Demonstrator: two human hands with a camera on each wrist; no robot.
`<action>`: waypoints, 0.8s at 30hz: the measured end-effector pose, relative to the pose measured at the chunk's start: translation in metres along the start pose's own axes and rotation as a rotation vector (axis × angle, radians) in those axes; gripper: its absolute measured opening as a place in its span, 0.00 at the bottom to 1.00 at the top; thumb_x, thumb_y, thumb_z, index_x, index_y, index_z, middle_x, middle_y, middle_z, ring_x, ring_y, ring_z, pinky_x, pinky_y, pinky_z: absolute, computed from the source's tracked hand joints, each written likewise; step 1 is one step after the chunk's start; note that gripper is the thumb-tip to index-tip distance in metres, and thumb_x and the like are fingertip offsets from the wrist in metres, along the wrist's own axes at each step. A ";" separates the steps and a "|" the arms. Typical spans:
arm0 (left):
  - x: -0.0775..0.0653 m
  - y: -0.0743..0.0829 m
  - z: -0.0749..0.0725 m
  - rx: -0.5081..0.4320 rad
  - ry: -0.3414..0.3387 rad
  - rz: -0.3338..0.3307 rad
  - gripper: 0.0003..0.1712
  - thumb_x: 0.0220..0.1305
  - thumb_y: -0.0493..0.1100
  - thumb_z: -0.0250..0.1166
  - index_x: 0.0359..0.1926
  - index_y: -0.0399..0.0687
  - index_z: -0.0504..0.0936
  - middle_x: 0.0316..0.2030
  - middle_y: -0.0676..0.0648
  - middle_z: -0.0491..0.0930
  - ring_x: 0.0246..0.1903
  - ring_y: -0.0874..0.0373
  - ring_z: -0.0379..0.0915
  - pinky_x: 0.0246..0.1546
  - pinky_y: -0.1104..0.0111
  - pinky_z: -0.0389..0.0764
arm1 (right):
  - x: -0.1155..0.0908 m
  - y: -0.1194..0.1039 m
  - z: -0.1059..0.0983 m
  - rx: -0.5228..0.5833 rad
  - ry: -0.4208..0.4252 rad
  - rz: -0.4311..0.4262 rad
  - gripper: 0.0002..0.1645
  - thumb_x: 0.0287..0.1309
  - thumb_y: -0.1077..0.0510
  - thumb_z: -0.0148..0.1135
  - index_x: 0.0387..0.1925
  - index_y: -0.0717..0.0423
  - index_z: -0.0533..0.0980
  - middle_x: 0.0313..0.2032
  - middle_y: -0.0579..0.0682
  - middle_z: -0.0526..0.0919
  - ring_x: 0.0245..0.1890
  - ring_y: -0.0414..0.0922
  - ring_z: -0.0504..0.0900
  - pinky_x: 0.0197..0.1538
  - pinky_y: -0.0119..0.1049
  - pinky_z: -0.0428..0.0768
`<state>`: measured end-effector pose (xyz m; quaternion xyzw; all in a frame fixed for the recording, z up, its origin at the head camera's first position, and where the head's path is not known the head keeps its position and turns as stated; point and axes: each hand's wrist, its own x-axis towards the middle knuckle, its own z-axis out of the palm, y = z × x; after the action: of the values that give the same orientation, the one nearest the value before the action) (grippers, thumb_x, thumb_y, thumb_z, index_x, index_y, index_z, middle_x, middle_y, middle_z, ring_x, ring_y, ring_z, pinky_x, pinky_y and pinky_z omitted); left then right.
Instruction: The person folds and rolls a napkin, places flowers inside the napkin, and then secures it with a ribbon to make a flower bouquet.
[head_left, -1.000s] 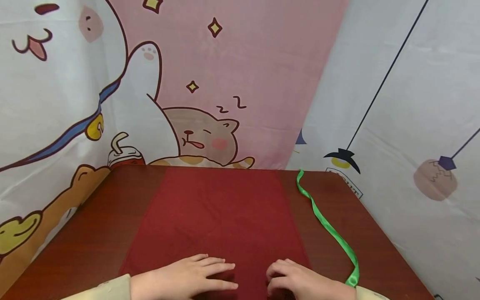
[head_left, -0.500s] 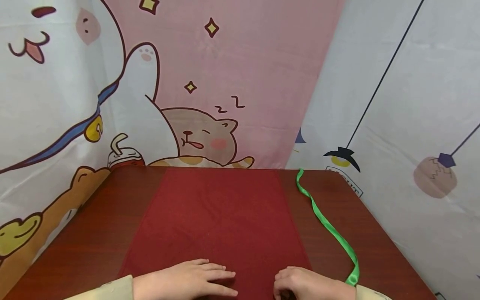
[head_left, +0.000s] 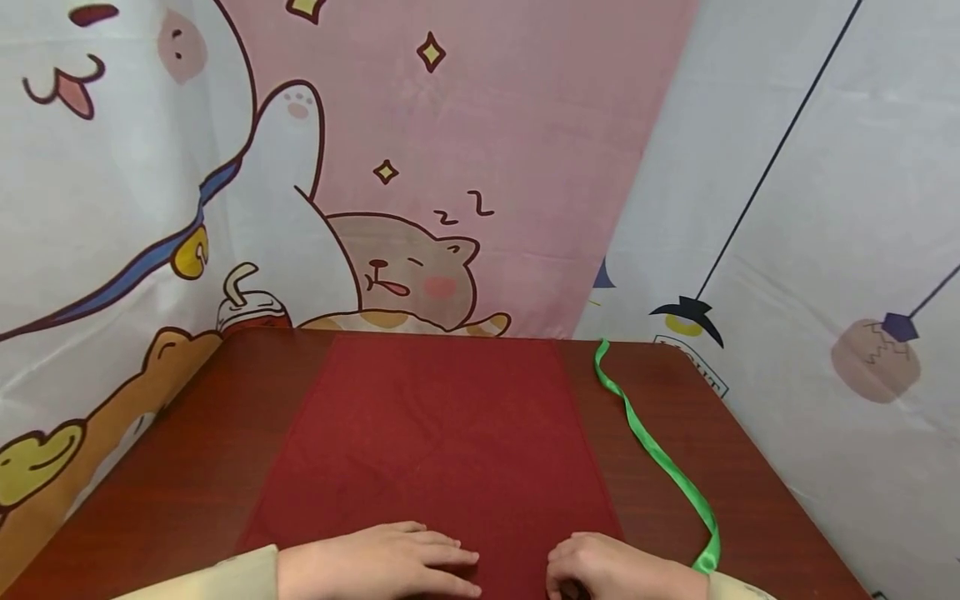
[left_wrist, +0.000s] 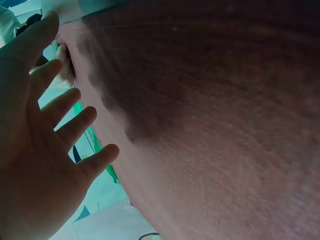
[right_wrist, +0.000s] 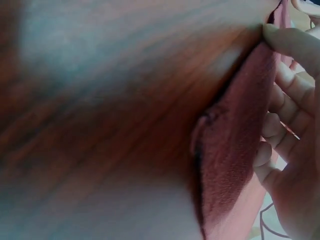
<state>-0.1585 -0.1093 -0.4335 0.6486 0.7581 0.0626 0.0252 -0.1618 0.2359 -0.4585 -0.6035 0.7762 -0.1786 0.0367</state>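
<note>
A red cloth [head_left: 442,433] lies flat down the middle of the brown table, with its near part running out of the head view. My right hand [head_left: 600,567] is at its near right; the fingers are bent and the thumb meets the cloth's edge. In the right wrist view, the right hand [right_wrist: 295,115] pinches that red cloth [right_wrist: 232,135], whose border there is slightly raised. Over the near left of the cloth is my left hand [head_left: 375,562], palm down with fingers extended. The left wrist view shows the left hand [left_wrist: 45,145] with spread fingers and nothing held.
A long green ribbon [head_left: 660,454] lies slightly twisted along the right of the cloth, its near end by the right wrist. Brown table top [head_left: 180,467] shows on both sides. Printed fabric [head_left: 525,167] with cartoon animals hangs behind the table and along its sides.
My right hand has moved slightly right, and its fingers have drawn in toward the thumb. The left hand has come a little nearer to me, still with extended fingers.
</note>
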 end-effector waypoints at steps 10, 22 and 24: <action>0.010 0.002 0.001 0.139 -0.014 0.025 0.24 0.77 0.54 0.41 0.70 0.69 0.64 0.65 0.62 0.67 0.62 0.69 0.62 0.55 0.75 0.66 | 0.007 -0.002 -0.003 0.056 -0.044 0.060 0.12 0.49 0.62 0.68 0.24 0.43 0.75 0.24 0.32 0.70 0.26 0.21 0.62 0.32 0.12 0.63; 0.018 0.002 0.001 0.159 -0.013 0.032 0.19 0.75 0.55 0.46 0.61 0.70 0.75 0.61 0.63 0.70 0.60 0.70 0.64 0.50 0.76 0.68 | 0.010 0.003 -0.009 0.303 -0.039 0.145 0.13 0.44 0.68 0.67 0.23 0.50 0.72 0.19 0.40 0.72 0.20 0.18 0.59 0.22 0.16 0.66; 0.019 0.001 0.000 0.155 -0.009 0.031 0.19 0.75 0.55 0.47 0.60 0.70 0.76 0.61 0.63 0.70 0.59 0.71 0.64 0.48 0.78 0.68 | 0.011 0.004 -0.010 0.305 -0.044 0.152 0.14 0.43 0.69 0.66 0.23 0.50 0.71 0.19 0.40 0.72 0.20 0.18 0.58 0.21 0.16 0.66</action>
<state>-0.1602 -0.0902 -0.4330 0.6607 0.7503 0.0011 -0.0229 -0.1710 0.2290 -0.4486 -0.5341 0.7827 -0.2777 0.1583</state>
